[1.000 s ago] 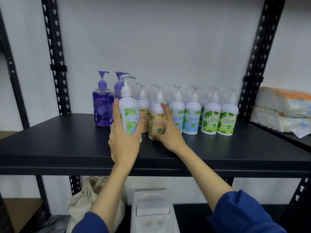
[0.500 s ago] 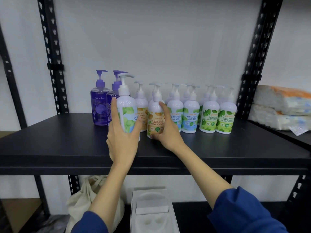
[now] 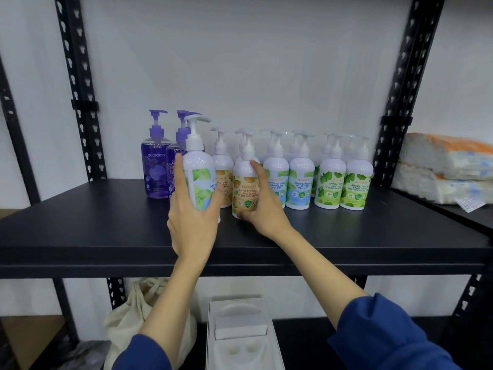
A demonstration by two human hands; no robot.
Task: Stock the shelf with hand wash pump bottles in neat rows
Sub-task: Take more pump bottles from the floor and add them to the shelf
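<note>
A: Head view, nearest first: at six o'clock sits a white moulded tray (image 3: pixel 244 340), a cloth bag (image 3: pixel 125 311) at seven, both below the black shelf (image 3: pixel 80 236).

B: And the hands?

A: The left hand (image 3: pixel 190 225) wraps a mint-label bottle (image 3: pixel 200 177), fingers and thumb curled round its body. The right hand (image 3: pixel 262 206) curls round the base and side of the orange-label bottle (image 3: pixel 245 190) just beside it.

B: Any change from a moment ago?

A: Little. Both grips hold as before and the two bottles sit in much the same spot; I judge this as fine alignment, not a fresh placement. Whether the mint bottle's base touches the shelf, I cannot tell.

B: Farther back?

A: At twelve to two o'clock the white rows (image 3: pixel 329 182) stand upright, touching. At eleven, purple bottles (image 3: pixel 156 166) stand behind the left hand. At three, wrapped packs (image 3: pixel 448 169) lie stacked.
</note>
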